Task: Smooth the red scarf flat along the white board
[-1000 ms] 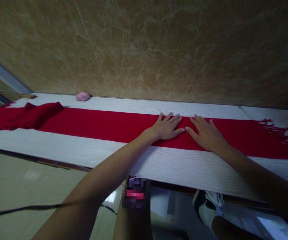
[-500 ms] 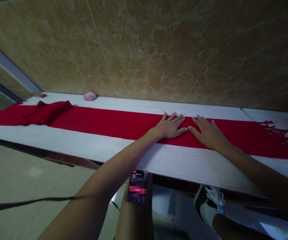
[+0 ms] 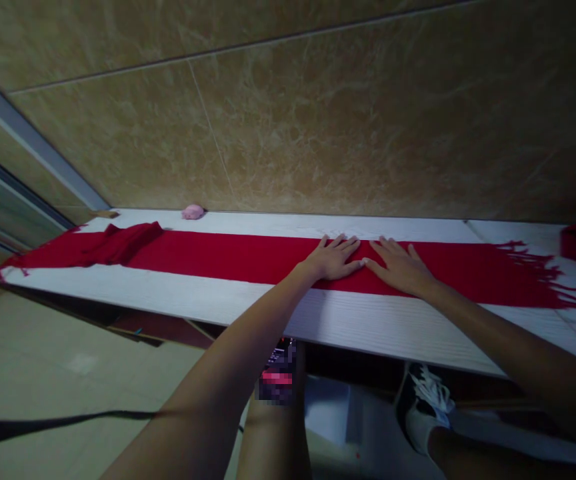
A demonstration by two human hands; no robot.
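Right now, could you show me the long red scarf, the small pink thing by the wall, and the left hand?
Red scarf point(image 3: 248, 257): head view, on its flat middle stretch.
Pink thing point(image 3: 193, 212): head view, on its visible middle.
Left hand point(image 3: 335, 261): head view, on the back of it.

On my feed, a long red scarf point(image 3: 238, 257), fringed at both ends, stretches lengthwise along the white tabletop point(image 3: 368, 327), mostly smooth and flat, bunched into folds toward the left.

Matt cloth scarf point(image 3: 218, 255), wood-grained white tabletop point(image 3: 208, 291)
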